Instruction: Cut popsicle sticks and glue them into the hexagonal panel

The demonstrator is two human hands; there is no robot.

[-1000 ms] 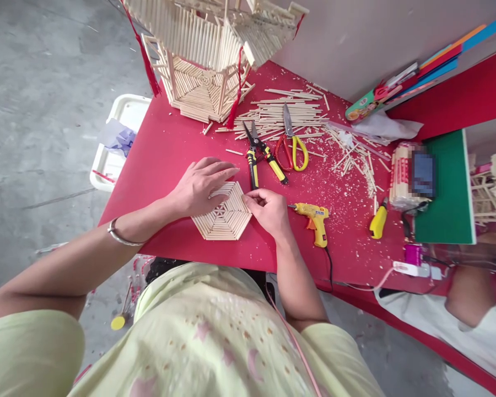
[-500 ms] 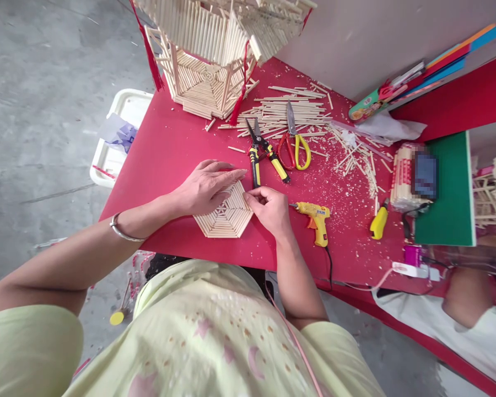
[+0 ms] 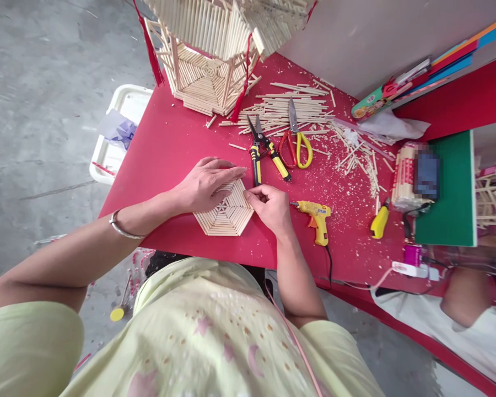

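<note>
A hexagonal wooden-stick panel (image 3: 227, 219) lies flat near the table's front edge, its sticks set in rings around a small star-like centre. Stretched across its upper left part is my left hand (image 3: 209, 184), fingers extended and thumb resting on the sticks; that part of the panel is hidden. My right hand (image 3: 273, 208) pinches the panel's right corner between thumb and fingers. Just beyond the hands lie black-and-yellow pruning shears (image 3: 267, 149) and scissors (image 3: 296, 140) with red and yellow handles. A yellow hot glue gun (image 3: 318, 220) rests to the right of my right hand.
A stick-built pavilion model (image 3: 202, 71) with red tassels stands at the back left. Loose wooden sticks (image 3: 289, 110) and crumbs spread over the red table (image 3: 149, 154). A yellow cutter (image 3: 379, 221) and a green board (image 3: 450, 187) lie right. Another person's arm (image 3: 467, 295) shows at lower right.
The view has shifted very slightly. Both hands keep their places on the panel, and no tool has visibly moved.
</note>
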